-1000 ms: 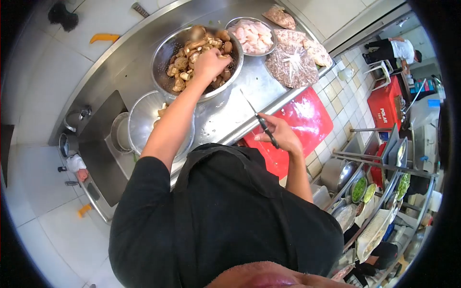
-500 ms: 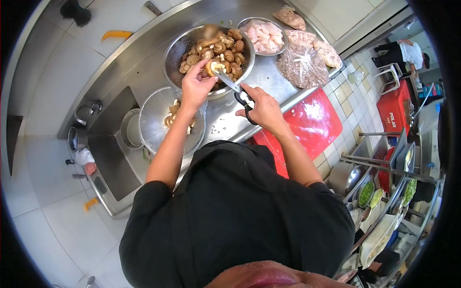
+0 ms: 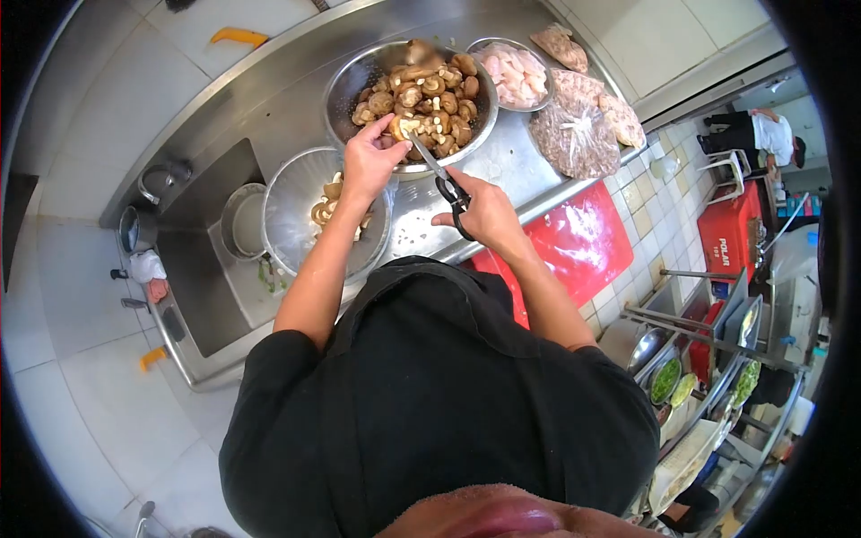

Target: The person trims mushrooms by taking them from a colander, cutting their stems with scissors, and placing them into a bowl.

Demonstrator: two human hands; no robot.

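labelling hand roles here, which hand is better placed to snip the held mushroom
Probably the right hand: it already holds the scissors, pointed at the mushroom. The left hand is occupied, pinching that mushroom.

Beyond the left hand [image 3: 369, 169] sits a bowl [image 3: 348, 85] of mushrooms [image 3: 430, 87]; bags [image 3: 576, 136] lie farther right, the sink [image 3: 195, 278] farther left.

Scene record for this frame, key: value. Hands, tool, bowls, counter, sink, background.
left_hand: the hand holds a mushroom at the big bowl's near side
right_hand: the hand grips scissors, blades at that mushroom
big_bowl: metal bowl, many mushrooms inside
second_bowl: bowl under the left forearm, fewer mushrooms
counter: pale pieces in a smaller bowl; filled plastic bags
sink: steel basin, left
background: person in white shirt
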